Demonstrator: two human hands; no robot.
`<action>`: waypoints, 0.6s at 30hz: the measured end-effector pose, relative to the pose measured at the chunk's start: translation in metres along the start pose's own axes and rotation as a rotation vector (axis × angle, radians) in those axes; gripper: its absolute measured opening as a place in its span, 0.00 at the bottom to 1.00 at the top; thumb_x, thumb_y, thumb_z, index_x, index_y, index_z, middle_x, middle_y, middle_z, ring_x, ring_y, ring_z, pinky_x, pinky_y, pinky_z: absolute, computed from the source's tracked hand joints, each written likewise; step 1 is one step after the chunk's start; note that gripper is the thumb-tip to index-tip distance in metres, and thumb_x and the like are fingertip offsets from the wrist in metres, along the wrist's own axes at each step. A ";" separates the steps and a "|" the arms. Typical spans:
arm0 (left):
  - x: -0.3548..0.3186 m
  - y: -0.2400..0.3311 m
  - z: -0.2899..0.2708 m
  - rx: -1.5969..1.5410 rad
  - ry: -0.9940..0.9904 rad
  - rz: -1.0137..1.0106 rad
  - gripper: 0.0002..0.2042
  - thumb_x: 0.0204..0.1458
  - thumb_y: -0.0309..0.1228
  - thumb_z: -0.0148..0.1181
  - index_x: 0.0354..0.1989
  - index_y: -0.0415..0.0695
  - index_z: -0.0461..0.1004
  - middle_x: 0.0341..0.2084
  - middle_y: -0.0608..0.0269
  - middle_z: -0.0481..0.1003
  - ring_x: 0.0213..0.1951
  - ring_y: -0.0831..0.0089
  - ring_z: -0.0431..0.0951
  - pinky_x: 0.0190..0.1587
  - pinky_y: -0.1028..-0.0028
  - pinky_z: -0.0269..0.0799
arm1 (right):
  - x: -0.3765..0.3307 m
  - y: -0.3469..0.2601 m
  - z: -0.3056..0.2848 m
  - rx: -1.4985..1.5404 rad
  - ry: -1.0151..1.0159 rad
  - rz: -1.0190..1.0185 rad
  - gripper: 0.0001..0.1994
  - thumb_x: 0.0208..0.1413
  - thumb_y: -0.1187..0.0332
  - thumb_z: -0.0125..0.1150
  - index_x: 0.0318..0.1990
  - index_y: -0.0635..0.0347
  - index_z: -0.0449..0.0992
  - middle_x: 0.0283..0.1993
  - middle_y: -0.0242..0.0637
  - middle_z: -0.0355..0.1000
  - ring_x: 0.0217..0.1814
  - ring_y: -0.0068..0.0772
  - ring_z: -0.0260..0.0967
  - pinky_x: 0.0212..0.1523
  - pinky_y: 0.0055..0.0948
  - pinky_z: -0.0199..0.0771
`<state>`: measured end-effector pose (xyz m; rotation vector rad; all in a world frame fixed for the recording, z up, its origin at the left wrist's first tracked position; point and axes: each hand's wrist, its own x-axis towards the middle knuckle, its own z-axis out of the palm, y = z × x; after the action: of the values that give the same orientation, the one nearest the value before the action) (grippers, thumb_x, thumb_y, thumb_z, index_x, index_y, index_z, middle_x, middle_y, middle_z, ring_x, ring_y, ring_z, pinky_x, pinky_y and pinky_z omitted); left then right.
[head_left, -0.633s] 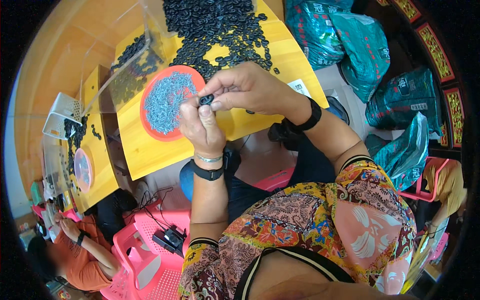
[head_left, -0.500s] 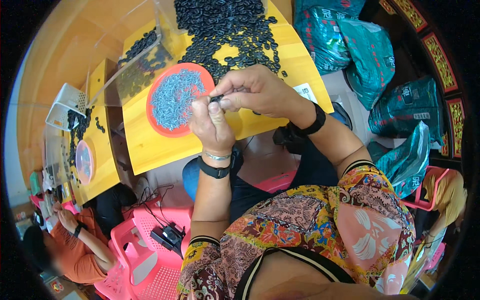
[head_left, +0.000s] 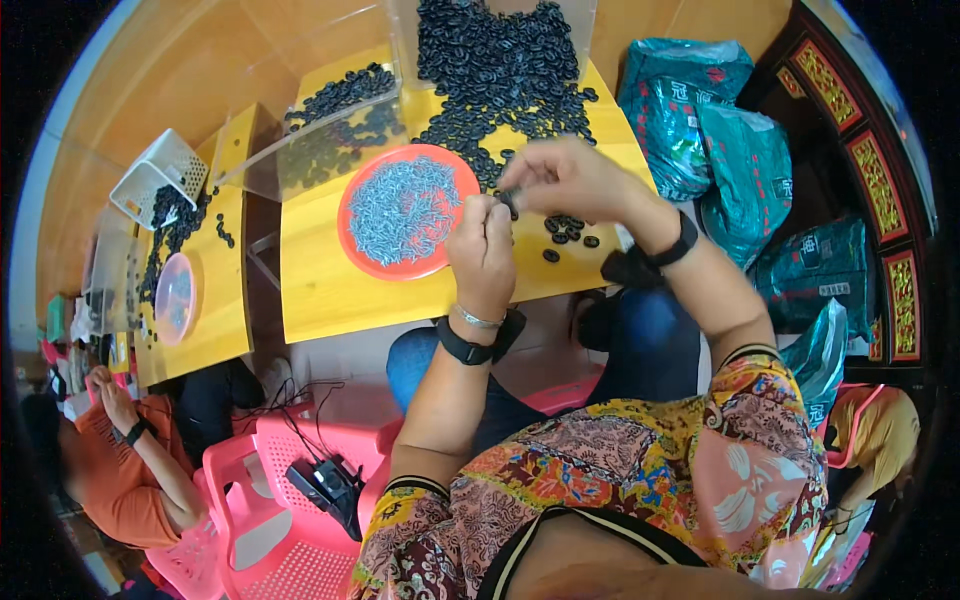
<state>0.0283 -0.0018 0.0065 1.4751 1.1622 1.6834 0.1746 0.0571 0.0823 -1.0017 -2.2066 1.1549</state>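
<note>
Above the near edge of the yellow table, my left hand [head_left: 484, 250] is closed, pinching a small black oval ring-like piece [head_left: 508, 203] at its fingertips. My right hand [head_left: 580, 182] is just to the right of that piece, its curled fingers blurred by motion. Whether it touches the piece or has anything in it is unclear. Close to my left hand lies a round red-orange plate [head_left: 357, 250] full of small silvery screws [head_left: 402, 210]. Several loose black oval pieces [head_left: 562, 232] rest on the table below my right hand.
A big heap of black ovals [head_left: 500, 50] spills from a clear bin at the far side. Another clear bin [head_left: 330, 140] stands to its left. Green sacks [head_left: 745, 170] are at the right. A pink chair [head_left: 300, 480] and a person in orange [head_left: 140, 470] are at the left.
My right hand has pulled slightly away from my left, uncovering loose black pieces on the table. The view has shifted, so the table appears farther right and lower.
</note>
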 end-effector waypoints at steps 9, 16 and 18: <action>0.008 -0.002 -0.005 0.014 -0.001 -0.025 0.07 0.54 0.27 0.49 0.26 0.39 0.67 0.12 0.66 0.66 0.17 0.80 0.66 0.19 0.77 0.61 | 0.149 -0.003 -0.057 -0.308 0.363 -0.302 0.31 0.47 0.70 0.58 0.61 0.59 0.58 0.43 0.42 0.73 0.39 0.36 0.73 0.37 0.29 0.73; 0.019 0.005 -0.027 -0.370 0.145 -0.157 0.08 0.56 0.28 0.44 0.26 0.41 0.64 0.14 0.68 0.64 0.16 0.81 0.62 0.20 0.82 0.58 | 0.103 0.059 -0.045 -0.528 0.082 0.113 0.07 0.45 0.69 0.62 0.33 0.57 0.79 0.27 0.31 0.76 0.29 0.21 0.71 0.34 0.25 0.70; 0.021 0.002 -0.028 -0.434 0.146 -0.164 0.09 0.58 0.30 0.44 0.26 0.42 0.64 0.18 0.64 0.67 0.19 0.79 0.65 0.22 0.82 0.63 | 0.092 0.080 -0.042 -0.538 0.043 0.162 0.08 0.41 0.67 0.65 0.32 0.56 0.79 0.27 0.33 0.75 0.29 0.25 0.71 0.33 0.26 0.69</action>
<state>-0.0030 0.0097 0.0173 0.9798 0.8877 1.8093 0.1757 0.1796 0.0440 -1.4210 -2.4954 0.5904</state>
